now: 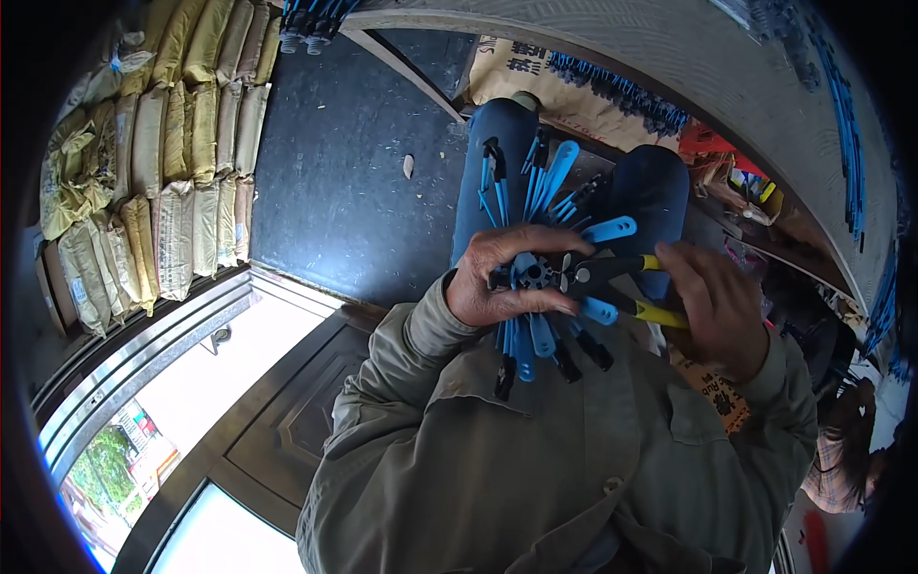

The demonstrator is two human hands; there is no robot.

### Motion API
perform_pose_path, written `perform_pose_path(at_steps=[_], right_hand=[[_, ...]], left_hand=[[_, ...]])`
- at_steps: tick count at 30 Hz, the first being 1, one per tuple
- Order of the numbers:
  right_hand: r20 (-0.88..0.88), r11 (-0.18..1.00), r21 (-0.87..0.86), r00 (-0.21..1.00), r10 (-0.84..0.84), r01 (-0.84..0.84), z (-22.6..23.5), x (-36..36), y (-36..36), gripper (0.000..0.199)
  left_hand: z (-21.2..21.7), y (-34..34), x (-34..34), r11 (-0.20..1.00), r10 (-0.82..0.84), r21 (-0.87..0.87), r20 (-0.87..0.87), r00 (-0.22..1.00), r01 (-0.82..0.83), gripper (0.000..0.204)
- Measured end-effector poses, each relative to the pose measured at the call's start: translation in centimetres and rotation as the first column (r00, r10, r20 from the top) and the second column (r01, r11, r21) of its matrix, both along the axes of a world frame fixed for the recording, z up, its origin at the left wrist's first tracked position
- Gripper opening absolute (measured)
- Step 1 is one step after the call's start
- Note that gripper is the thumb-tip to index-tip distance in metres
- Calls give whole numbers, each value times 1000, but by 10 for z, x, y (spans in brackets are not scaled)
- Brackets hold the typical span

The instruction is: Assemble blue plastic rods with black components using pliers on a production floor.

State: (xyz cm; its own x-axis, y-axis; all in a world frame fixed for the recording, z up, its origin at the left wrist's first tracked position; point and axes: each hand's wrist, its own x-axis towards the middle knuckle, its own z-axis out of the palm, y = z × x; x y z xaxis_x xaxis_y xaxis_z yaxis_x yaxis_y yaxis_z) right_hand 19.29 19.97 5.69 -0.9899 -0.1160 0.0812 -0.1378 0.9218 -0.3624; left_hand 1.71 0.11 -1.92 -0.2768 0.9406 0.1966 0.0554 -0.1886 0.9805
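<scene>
My left hand [492, 273] is wrapped around a spray of moulded blue plastic pieces [542, 337] that fan out from a dark toothed hub [534, 275]. Some of its arms are flat blue paddles with a hole near the end; others have black tips. In my right hand [719, 304] are pliers with yellow-and-black handles [660, 314], one handle angled away from the other. Their dark jaws reach the hub beside my left thumb and fingers. Whether the jaws grip a piece is hard to see. The spray is held above my lap, between my knees.
Stacked sacks [177, 134] line the left wall above an open doorway. A table [612, 38] curves along the top and right, with blue-and-black pieces [846, 143] on it. Beneath it lie a printed brown sack [502, 75] and more such pieces [622, 91]. Another person [846, 450] is at far right.
</scene>
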Motion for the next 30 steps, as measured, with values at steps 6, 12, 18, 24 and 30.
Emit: perform_pose_path(at_steps=[6, 12, 18, 24, 30], right_hand=[[690, 407, -721, 526, 496, 562, -29, 8, 35, 61], [265, 822, -568, 955, 132, 44, 0, 3, 6, 46], [665, 796, -571, 682, 303, 203, -10, 3, 37, 57], [567, -12, -706, 576, 589, 708, -42, 2, 34, 52], [171, 965, -259, 982, 85, -38, -36, 9, 3, 34]], left_hand=[[5, 7, -4, 983, -181, -35, 25, 983, 182, 52], [-2, 3, -2, 992, -125, 29, 29, 992, 125, 53], [3, 4, -4, 985, -158, -50, 101, 982, 163, 54], [-6, -2, -5, 988, -157, 14, 58, 986, 157, 55], [-7, -5, 4, 999, 36, 33, 70, 997, -38, 54]])
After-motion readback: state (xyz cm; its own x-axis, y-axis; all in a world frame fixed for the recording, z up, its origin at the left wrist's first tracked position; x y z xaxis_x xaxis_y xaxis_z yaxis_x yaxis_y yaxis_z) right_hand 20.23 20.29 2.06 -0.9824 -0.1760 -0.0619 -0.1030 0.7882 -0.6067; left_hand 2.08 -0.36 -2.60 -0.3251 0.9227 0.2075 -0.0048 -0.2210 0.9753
